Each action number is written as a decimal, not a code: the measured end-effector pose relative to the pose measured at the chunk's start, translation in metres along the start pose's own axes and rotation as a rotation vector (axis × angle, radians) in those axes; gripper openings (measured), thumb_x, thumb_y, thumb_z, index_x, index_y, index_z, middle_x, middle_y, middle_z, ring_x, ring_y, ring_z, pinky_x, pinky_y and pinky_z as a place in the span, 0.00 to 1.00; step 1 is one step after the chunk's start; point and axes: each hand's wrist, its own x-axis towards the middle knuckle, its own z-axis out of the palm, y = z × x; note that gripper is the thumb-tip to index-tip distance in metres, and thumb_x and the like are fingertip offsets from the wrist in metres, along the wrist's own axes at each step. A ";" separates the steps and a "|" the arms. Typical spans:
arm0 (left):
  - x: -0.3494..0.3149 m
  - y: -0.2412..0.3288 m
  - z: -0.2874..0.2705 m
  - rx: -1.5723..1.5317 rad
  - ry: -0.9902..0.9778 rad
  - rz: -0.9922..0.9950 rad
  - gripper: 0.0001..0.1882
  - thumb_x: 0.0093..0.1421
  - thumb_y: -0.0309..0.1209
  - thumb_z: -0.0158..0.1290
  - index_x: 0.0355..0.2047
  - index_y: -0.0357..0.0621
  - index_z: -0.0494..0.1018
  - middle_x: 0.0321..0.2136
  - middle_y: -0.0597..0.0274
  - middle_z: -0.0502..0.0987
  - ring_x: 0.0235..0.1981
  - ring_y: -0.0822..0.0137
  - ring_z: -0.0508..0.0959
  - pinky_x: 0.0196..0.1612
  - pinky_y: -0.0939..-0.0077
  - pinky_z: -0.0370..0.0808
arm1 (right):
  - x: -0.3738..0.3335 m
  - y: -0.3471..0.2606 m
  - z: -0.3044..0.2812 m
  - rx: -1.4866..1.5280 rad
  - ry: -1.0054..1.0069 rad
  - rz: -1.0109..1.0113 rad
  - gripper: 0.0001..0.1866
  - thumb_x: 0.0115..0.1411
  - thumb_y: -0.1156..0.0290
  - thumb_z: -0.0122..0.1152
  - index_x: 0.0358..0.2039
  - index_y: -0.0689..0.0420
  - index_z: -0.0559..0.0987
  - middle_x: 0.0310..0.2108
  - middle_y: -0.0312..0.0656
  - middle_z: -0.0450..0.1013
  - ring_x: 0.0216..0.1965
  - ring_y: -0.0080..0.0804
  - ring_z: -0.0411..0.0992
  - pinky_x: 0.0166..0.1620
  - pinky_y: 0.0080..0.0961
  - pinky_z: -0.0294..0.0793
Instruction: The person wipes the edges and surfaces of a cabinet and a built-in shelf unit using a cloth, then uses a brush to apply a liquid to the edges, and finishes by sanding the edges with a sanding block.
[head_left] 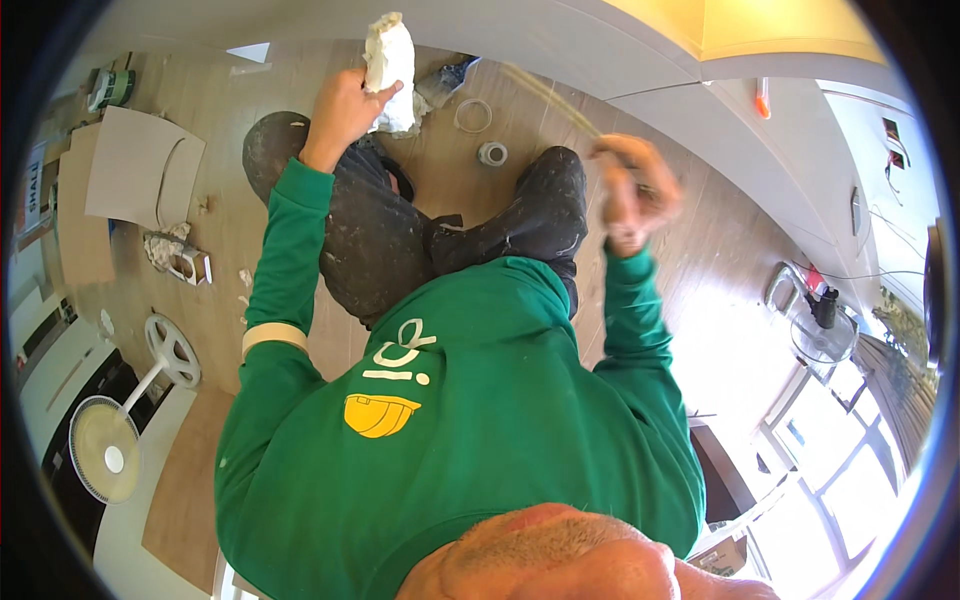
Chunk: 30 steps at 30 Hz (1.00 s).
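Left hand (340, 105) grips crumpled white rag (390, 70) | right hand (630, 195) blurred, thin stick (550, 95)

**Bright daylight, fisheye warp, one blurred hand**

Strong daylight enters through the windows (845, 470) at lower right and blows out the floor (720, 340) beside them. Right hand (630, 195) is smeared by motion blur; left hand (340, 110) is sharp. Straight edges bend near the black circular rim.

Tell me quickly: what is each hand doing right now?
Left hand: closed around a white crumpled rag.
Right hand: blurred, seemingly closed on a thin pale stick.
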 end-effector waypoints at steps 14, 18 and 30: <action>-0.130 -0.061 -0.111 -0.029 0.024 -0.422 0.20 0.51 0.41 0.70 0.24 0.32 0.79 0.19 0.71 0.70 0.22 0.77 0.64 0.25 0.75 0.63 | -0.119 0.116 -0.005 0.272 0.304 0.945 0.13 0.62 0.71 0.57 0.39 0.68 0.81 0.32 0.51 0.81 0.30 0.34 0.80 0.36 0.26 0.80; -0.142 -0.089 -0.085 -0.283 0.160 -0.663 0.20 0.52 0.41 0.69 0.36 0.38 0.80 0.24 0.70 0.76 0.21 0.78 0.71 0.20 0.79 0.64 | -0.120 0.089 -0.043 0.406 0.436 0.948 0.13 0.63 0.71 0.56 0.40 0.69 0.80 0.32 0.52 0.81 0.29 0.36 0.80 0.36 0.28 0.80; -0.097 -0.075 -0.098 -0.196 0.050 -0.402 0.17 0.55 0.40 0.68 0.27 0.36 0.79 0.18 0.64 0.78 0.16 0.76 0.72 0.16 0.81 0.63 | -0.007 0.020 -0.114 0.529 0.612 0.554 0.19 0.63 0.65 0.53 0.41 0.70 0.80 0.30 0.52 0.79 0.26 0.39 0.78 0.33 0.32 0.80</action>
